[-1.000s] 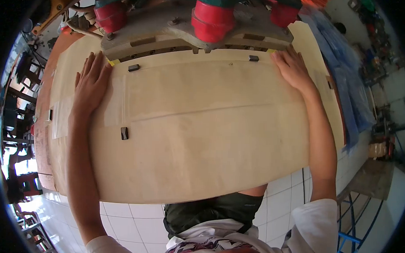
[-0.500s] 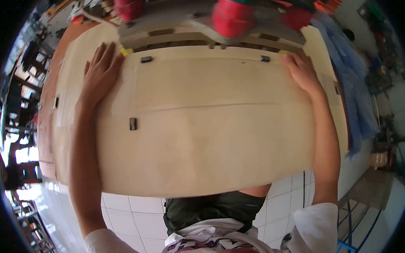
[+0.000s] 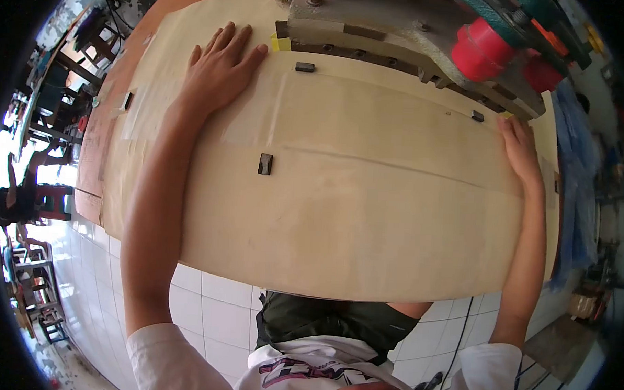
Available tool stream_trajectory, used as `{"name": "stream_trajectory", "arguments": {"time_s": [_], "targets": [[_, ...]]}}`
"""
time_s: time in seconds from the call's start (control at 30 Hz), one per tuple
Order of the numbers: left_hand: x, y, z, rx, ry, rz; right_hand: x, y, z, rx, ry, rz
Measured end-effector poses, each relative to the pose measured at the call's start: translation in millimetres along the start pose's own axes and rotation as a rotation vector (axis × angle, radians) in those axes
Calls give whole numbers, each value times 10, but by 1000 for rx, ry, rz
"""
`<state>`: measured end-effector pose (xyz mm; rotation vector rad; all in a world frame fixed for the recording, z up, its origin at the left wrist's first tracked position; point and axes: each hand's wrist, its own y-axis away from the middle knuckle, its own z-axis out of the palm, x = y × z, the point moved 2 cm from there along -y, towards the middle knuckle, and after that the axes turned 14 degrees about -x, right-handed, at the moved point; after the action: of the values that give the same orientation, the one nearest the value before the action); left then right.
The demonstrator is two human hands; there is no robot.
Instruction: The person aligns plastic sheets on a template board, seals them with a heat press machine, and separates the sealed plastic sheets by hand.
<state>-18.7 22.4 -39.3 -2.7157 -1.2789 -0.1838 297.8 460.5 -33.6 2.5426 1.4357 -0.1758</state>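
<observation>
A wide tan sheet (image 3: 366, 231) lies flat in front of me, with a faint crease across it. My left hand (image 3: 223, 68) rests palm down on its far left part, fingers stretched out. The thumb tip is close to a yellow piece (image 3: 281, 42) at the left end of a grey metal machine bar (image 3: 372, 35). My right hand (image 3: 520, 147) lies at the sheet's far right edge, fingers extended beside the bar's right end. Small dark blocks sit on the sheet: one (image 3: 305, 67) near the bar, another (image 3: 265, 164) nearer me, a third (image 3: 477, 116) by my right hand.
Red cylindrical machine parts (image 3: 482, 50) rise above the bar. A reddish-brown board edge (image 3: 97, 146) shows at the left, and blue plastic sheeting (image 3: 577, 190) hangs at the right. White floor tiles (image 3: 229, 316) lie below; a red stool (image 3: 54, 201) stands far left.
The view has turned left, so the machine and sheet appear farther right and tilted. Both hands stay flat near the ends of the bar, with little visible movement on the sheet.
</observation>
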Motion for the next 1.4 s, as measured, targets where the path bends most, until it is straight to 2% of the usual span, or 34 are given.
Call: {"name": "stream_trajectory", "arguments": {"time_s": [0.17,0.53,0.77,0.83,1.17,1.4], "targets": [[-6,-28,-1,-4,6,0,-74,19,-40,-15,3,-49],[-10,-21,-6,-28,-48,-9,-48,9,-13,10,-27,48],[-19,-8,-5,-10,-36,23,-42,-10,-25,-71,14,52],[-17,-8,3,-11,-33,15,-34,-9,-1,4,10,34],[-155,-81,67,-9,-55,16,-120,15,-28,-4,-1,14],[-180,-101,71,-6,-41,14,-137,20,-10,78,21,-40]]}}
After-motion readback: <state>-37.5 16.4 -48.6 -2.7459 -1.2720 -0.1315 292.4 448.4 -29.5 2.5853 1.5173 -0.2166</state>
